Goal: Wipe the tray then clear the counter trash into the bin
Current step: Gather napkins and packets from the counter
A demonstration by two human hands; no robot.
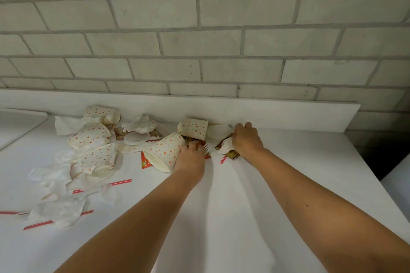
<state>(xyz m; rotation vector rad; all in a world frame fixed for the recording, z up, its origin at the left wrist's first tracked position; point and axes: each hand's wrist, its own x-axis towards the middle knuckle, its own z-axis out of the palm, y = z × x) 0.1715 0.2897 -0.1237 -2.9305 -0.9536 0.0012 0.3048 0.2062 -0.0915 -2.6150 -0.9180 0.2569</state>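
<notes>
Trash lies scattered on the white counter [221,217]: several dotted paper cups, one [164,153] on its side by my left hand and another [193,128] at the backsplash. Crumpled napkins [60,210], red straws [121,182], a clear lid [135,138] and sauce packets [145,163] lie among them. My left hand [192,159] rests palm down beside the tipped cup, its fingers on a white plastic fork [207,148] and red packets. My right hand [245,139] grips a wad of napkin and brown packets [226,150]. A white lid [218,132] lies behind it.
A grey brick wall rises behind a low white backsplash [266,115]. A white tray edge [20,122] shows at far left. The counter ends at right, with a dark gap [381,157] beyond it.
</notes>
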